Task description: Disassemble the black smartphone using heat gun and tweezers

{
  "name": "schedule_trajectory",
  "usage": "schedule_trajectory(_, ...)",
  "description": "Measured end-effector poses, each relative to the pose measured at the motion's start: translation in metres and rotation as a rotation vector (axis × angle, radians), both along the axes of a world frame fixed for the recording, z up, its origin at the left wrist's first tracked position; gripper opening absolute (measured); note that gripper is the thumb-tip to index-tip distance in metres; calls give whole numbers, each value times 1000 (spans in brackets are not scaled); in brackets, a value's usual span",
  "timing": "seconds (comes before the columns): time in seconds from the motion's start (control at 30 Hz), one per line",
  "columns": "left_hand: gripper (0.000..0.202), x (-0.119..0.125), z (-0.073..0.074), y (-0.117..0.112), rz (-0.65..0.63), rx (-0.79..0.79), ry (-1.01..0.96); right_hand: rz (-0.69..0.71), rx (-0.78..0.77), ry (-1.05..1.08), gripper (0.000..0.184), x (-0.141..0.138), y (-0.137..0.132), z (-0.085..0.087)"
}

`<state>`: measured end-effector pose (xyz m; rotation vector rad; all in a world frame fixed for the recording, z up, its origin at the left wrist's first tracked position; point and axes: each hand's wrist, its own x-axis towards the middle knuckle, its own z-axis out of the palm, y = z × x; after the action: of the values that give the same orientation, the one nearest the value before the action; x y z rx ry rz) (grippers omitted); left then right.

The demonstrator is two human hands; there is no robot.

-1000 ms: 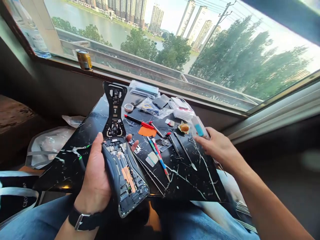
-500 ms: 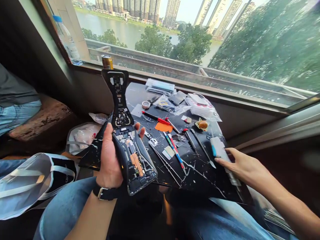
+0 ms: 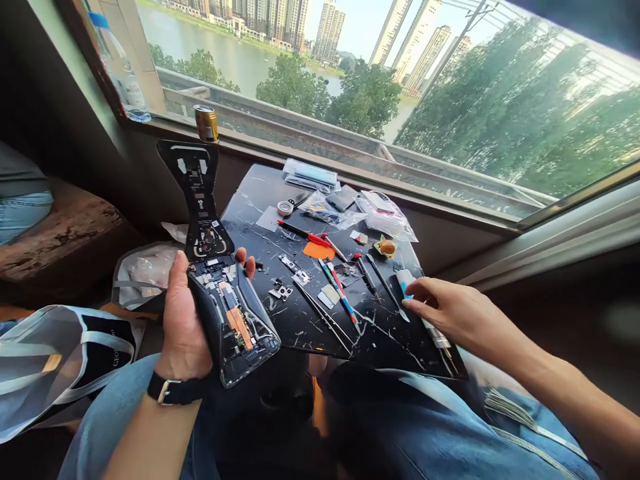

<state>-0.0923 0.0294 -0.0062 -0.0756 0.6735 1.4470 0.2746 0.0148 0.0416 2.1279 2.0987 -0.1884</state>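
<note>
My left hand (image 3: 181,320) is closed around an opened phone (image 3: 235,320), its circuit boards and orange strips facing up. The phone's black back cover (image 3: 197,197) stands hinged upward from its top end. My right hand (image 3: 445,312) lies fingers stretched over a clear tube with a blue tip (image 3: 406,281), which rests on the right part of a black marble board (image 3: 250,200) across my lap. Most of the tube is hidden under the palm.
On the board lie red-handled tools (image 3: 307,235), tweezers (image 3: 325,319), an orange pick (image 3: 319,251), a tape roll (image 3: 285,208), small phone parts (image 3: 281,291) and plastic bags (image 3: 387,217). A can (image 3: 206,123) and a bottle (image 3: 117,63) stand on the windowsill. A carrier bag (image 3: 60,360) lies left.
My right hand carried the tube from above the board down onto its right part and now rests over it. My left hand with the phone shifted slightly left.
</note>
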Motion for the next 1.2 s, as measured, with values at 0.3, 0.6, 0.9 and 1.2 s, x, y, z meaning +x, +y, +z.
schedule_trajectory(0.3, 56, -4, -2, -5, -78, 23, -130, 148, 66, 133, 18, -121, -30, -57)
schedule_trajectory(0.6, 55, -4, -2, -7, -80, 46, -159, -55, 42, 525, 27, -111, -41, -44)
schedule_trajectory(0.9, 55, 5, 0, -7, 3, 42, -64, -124, 166, 1538, 20, -161, -83, -29)
schedule_trajectory(1.2, 53, 11, 2, -10, 119, 52, 28, 402, 458, 1043, 23, -191, -108, -36)
